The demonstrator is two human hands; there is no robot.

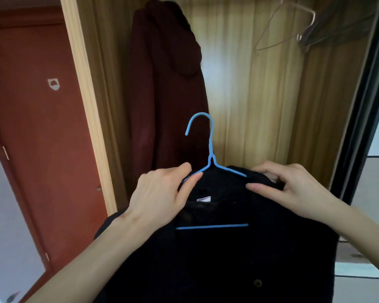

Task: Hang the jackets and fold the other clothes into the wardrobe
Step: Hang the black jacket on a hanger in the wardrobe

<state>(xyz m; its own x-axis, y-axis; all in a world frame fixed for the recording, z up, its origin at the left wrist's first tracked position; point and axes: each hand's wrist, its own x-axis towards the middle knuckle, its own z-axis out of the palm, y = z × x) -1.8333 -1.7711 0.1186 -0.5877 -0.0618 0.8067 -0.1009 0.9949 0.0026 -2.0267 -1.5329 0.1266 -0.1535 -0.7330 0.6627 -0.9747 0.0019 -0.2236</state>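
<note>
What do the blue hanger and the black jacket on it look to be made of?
Blue hanger: likely metal wire with a smooth blue coating, judging by its thin, twisted neck. Black jacket: matte, slightly fuzzy woven cloth, maybe wool or cotton; it shows no sheen, and buttons are visible.

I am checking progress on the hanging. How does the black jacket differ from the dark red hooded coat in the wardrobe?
The black jacket is not hung: the left hand and right hand hold it by its shoulders, whereas the dark red coat hangs inside the wardrobe. The jacket shows buttons; the coat has a hood. The jacket sits on a blue hanger.
</note>
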